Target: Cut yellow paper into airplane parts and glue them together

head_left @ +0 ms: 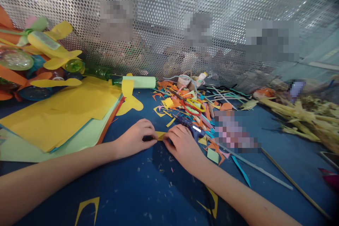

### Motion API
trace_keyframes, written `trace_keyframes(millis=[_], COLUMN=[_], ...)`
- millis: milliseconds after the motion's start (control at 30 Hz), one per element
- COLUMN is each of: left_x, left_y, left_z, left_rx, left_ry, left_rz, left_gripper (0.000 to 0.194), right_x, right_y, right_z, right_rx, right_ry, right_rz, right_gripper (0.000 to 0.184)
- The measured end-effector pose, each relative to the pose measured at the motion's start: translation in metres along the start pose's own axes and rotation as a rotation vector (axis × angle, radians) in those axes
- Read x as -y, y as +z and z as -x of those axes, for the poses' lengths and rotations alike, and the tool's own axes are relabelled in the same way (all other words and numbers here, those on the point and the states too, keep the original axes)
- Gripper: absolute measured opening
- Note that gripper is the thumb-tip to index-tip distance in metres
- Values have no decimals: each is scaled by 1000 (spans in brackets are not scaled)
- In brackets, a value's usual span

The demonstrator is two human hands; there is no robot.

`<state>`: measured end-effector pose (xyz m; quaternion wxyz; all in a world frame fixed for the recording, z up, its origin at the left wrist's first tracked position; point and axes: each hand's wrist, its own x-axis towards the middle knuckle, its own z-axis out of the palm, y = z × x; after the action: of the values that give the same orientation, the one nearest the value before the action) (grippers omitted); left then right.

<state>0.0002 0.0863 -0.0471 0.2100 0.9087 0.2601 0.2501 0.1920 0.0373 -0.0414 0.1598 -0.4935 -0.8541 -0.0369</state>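
Observation:
A small strip of yellow paper [160,135] lies low over the blue table, between my two hands. My left hand [136,136] pinches its left end with thumb and fingers. At the right end, my right hand [182,144] has its fingertips closed on the same strip. Just behind my right hand rests a dark blue glue gun [197,131], partly covered by the hand. A yellow three-lobed paper cutout [129,100] is beyond my left hand, against a green bottle wrapped in pale green paper [140,82].
Yellow paper sheets [66,113] are stacked at left, below bottle crafts with paper fins [50,49]. Paper scraps and scissors [192,107] lie right of centre. A thin stick [293,182] and dried husks [304,120] are at right. A perforated metal screen [159,3] stands behind.

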Motion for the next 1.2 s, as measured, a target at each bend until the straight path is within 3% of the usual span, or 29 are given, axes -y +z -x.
trace_keyframes(millis=[400,733,933,1200], left_x=[-3,-5,-3,-1], left_y=[2,4,1,0], left_z=[0,-1,0,-5], left_rx=[14,-76,-8,21], left_ry=[-54,-142,-33,-43], left_rz=[-76,-85,-43,-12], left_gripper=[11,5,16,4], right_x=[-3,-3,-2,-6], right_y=[-1,1,-1,0], right_z=[-1,-2,-3,-2], right_rx=[24,-8,10,-5], right_ry=[109,132,130,178], right_rz=[-161,-176,-149,-186], right_gripper=[8,8,8,8])
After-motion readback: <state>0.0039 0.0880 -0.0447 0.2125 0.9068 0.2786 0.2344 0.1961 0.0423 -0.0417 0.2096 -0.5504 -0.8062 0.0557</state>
